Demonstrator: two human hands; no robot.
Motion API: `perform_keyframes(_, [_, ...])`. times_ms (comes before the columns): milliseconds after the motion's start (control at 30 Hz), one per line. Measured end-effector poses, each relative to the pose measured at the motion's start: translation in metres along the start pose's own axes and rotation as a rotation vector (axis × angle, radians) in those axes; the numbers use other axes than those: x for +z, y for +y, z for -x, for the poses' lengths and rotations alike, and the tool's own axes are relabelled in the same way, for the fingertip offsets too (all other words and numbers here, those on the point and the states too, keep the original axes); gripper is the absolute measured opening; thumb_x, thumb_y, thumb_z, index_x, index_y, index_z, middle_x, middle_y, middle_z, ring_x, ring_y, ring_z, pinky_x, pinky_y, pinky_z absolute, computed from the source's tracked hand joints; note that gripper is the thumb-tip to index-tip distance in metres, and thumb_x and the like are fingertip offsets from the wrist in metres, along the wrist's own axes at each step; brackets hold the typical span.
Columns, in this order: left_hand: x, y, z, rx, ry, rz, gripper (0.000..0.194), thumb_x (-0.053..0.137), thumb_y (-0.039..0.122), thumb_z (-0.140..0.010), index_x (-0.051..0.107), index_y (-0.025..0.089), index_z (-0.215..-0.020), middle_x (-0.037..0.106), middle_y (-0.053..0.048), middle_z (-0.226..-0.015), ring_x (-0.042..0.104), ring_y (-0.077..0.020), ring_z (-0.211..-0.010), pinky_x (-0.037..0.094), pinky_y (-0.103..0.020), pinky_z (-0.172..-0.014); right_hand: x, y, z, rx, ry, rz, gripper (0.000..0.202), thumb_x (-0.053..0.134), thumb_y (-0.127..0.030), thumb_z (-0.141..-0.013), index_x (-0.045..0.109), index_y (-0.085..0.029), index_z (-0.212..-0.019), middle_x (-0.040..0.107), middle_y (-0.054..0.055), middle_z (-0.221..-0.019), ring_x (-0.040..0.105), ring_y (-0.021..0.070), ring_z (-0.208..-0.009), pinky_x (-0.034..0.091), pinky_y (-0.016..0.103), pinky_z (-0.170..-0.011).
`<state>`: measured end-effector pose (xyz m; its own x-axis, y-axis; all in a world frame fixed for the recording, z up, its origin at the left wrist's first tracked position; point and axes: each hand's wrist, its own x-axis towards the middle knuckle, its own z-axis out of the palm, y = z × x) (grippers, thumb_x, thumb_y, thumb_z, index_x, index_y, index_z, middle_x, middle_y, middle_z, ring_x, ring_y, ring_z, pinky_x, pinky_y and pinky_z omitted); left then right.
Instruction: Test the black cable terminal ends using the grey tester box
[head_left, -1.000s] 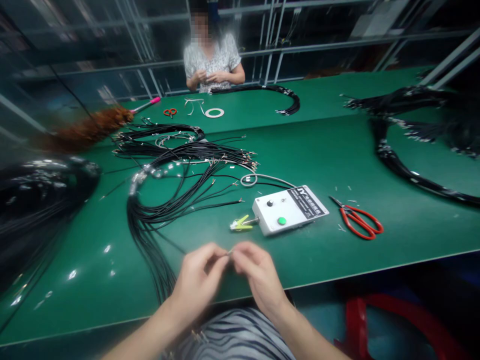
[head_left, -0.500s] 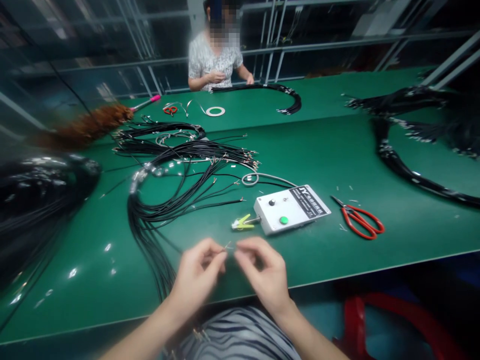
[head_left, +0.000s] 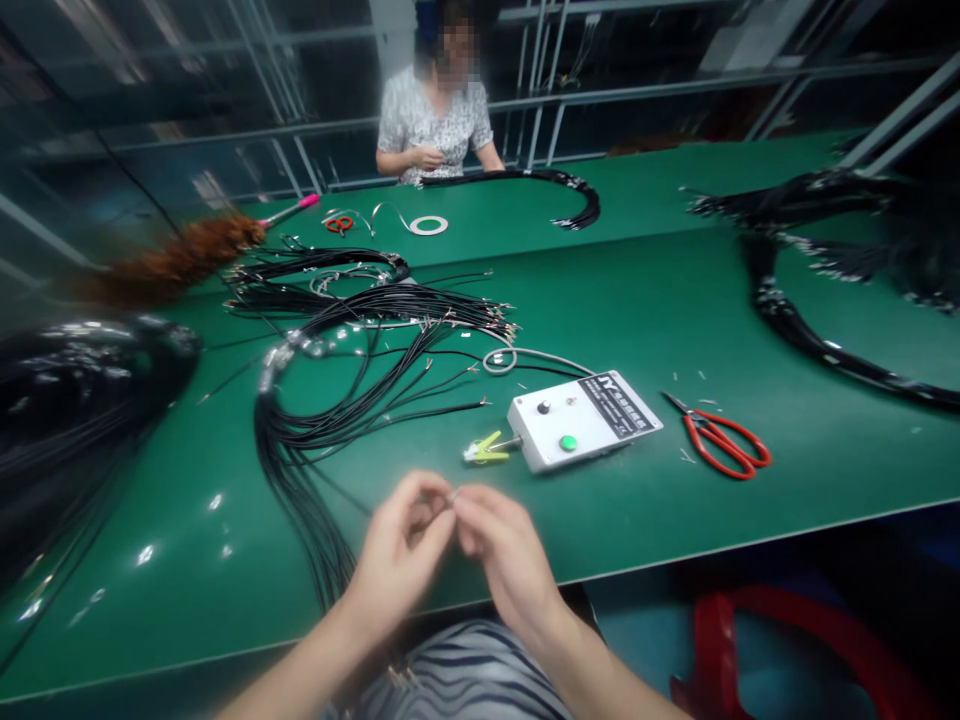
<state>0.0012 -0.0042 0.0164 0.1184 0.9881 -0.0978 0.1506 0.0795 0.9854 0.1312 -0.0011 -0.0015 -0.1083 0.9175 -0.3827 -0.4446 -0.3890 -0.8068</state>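
My left hand (head_left: 411, 535) is closed in a pinch on the thin end of a cable, of which only a small tip (head_left: 452, 494) shows. My right hand (head_left: 506, 540) pinches at that same tip, its fingertips meeting those of the left. Most of the held cable is hidden behind my fingers. Left of my hands, a bundle of black cables (head_left: 300, 520) curves down over the front edge of the green table (head_left: 637, 530). Just beyond my fingertips lies a white control box (head_left: 559, 425) with a green button and a yellow-green clip (head_left: 489, 448) on its shaft.
Red-handled scissors (head_left: 724, 440) lie right of the box among small white scraps. More black cable bundles lie at the right (head_left: 817, 350) and far left (head_left: 82, 400). Across the table sits a person (head_left: 435, 125) near a tape roll (head_left: 428, 226) and a brown duster (head_left: 187, 250).
My right hand has moved left, closing the gap to my left hand, and its fingers now meet the cable tip. The left hand has stayed nearly still.
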Motion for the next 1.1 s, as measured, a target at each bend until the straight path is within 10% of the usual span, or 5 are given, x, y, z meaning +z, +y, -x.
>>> perform_keyframes(400, [0.013,-0.004,-0.009,0.008,0.095,0.153,0.014,0.065,0.029,-0.087,0.064,0.016,-0.083,0.057,-0.003,-0.093,0.053,-0.0066,-0.053,0.046,-0.022,-0.05,-0.009,-0.007,0.002,-0.274,-0.029,0.317,0.025,0.063,-0.035,-0.087,0.058,-0.019,-0.069,0.053,-0.004,-0.059,0.05,0.0099,-0.052,0.041,0.023,-0.052])
perform_keyframes(667, [0.017,-0.019,0.007,0.381,0.182,-0.36,0.015,0.051,0.014,-0.095,0.064,0.019,-0.092,0.065,-0.004,-0.086,0.062,-0.0163,-0.082,0.049,-0.026,-0.073,-0.023,-0.011,0.007,-0.595,-0.027,0.76,0.018,0.052,-0.023,-0.094,0.059,-0.02,-0.078,0.057,0.001,-0.08,0.055,0.0123,-0.068,0.044,0.025,-0.062])
perform_keyframes(967, [0.011,-0.025,-0.001,0.177,0.133,-0.334,0.014,0.052,0.022,-0.096,0.062,0.019,-0.087,0.063,-0.001,-0.081,0.06,-0.0145,-0.074,0.046,-0.025,-0.068,-0.045,-0.029,0.001,-0.861,-0.09,1.259,0.023,0.059,-0.023,-0.093,0.059,-0.018,-0.116,0.067,0.007,-0.107,0.063,0.0169,-0.079,0.044,0.031,-0.073])
perform_keyframes(1100, [0.007,-0.022,-0.003,0.238,0.03,-0.413,0.017,0.05,0.019,-0.097,0.061,0.018,-0.084,0.061,-0.002,-0.079,0.057,-0.0146,-0.073,0.044,-0.025,-0.068,-0.039,-0.038,-0.004,-1.068,-0.198,1.518,0.015,0.055,-0.023,-0.096,0.065,-0.02,-0.085,0.069,0.001,-0.078,0.06,0.0172,-0.069,0.034,0.032,-0.065])
